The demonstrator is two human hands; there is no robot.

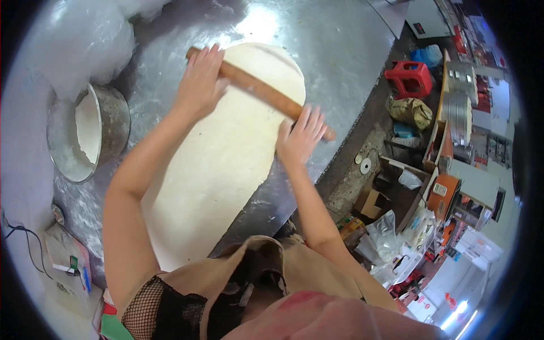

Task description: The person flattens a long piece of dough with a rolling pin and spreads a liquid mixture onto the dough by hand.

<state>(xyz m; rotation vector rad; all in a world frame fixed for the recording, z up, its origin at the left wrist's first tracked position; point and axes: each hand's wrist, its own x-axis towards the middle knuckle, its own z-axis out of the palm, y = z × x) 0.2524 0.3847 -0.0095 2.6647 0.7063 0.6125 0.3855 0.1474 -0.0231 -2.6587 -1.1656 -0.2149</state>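
A long sheet of pale dough (212, 164) lies flat on the metal table, stretching from close to my body toward the far side. Across its far part rests a wooden rolling pin (258, 88), slanted from upper left to lower right. Near the pin's left end, my left hand (199, 79) presses on it with the fingers over the wood. My right hand (300, 136) lies over the pin close to its right end, beside the dough's right edge. Both palms bear down on top, and their undersides are hidden.
A metal bowl (116, 124) with white flour (88, 129) stands tilted at the left, near clear plastic wrapping (85, 45). The steel table (340, 45) ends at the right. Beyond it are a red stool (409, 79), a sack (412, 112) and stacked round metal steamers (455, 116).
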